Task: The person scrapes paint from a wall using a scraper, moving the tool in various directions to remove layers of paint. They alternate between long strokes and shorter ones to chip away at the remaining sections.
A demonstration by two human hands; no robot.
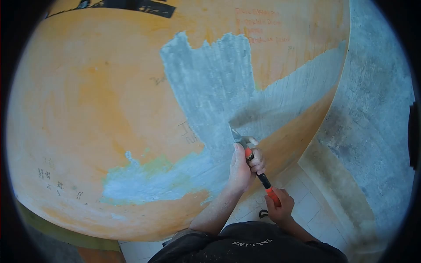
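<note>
A long-handled scraper (pixel 262 179) with a black and orange handle slants up and to the left in front of the wall (pixel 131 101). My left hand (pixel 244 165) is wrapped round the handle just below the blade, its thumb along the shaft and one finger stretched out. Lower down, my right hand (pixel 280 206) grips the orange end of the handle. The scraper's blade (pixel 235 133) is at a bare grey patch (pixel 210 83), where a dark shadow lies beside its tip. Whether the blade presses on the wall is hard to tell. Pale dust coats my left hand and forearm.
Yellow-orange paint covers much of the curved-looking wall, with red handwriting (pixel 263 26) at the top and small dark scribbles (pixel 48 179) at left. A grey wall (pixel 368 109) meets it on the right. Light floor tiles (pixel 307 208) show below. A dark strip (pixel 149 8) crosses the top.
</note>
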